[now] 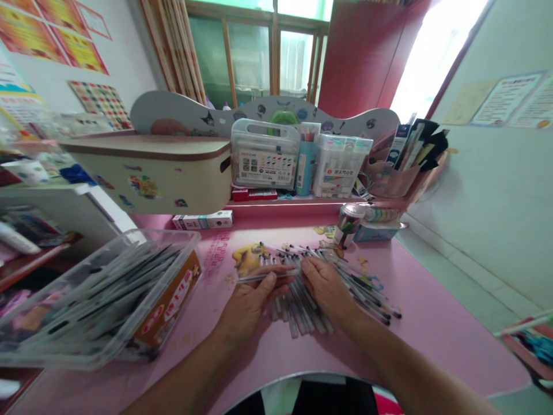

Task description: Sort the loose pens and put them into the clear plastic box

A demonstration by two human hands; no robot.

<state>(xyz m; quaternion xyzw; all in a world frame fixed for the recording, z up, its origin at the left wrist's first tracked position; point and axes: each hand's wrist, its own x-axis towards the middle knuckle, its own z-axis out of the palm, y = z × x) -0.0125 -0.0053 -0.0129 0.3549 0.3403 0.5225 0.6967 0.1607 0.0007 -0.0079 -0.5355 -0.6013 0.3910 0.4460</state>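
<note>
My left hand [253,297] is closed around a few thin clear pens [254,277] that lie level across its fingers. My right hand [327,285] is pinched at the right end of these pens, fingertips close to the left fingers. Beneath and between both hands, several clear pens [302,314] are spread out on the pink desk [432,334]. More pens with black tips [374,300] fan out to the right of my right hand. A clear plastic bin [196,245] full of pens stands on the left.
Behind stand a lidded cream box [173,178], a clear marker case [265,158], a blue pencil tube [305,167] and a white marker box [341,167]. A round jar [348,226] and a small blue box [377,232] sit at the back right.
</note>
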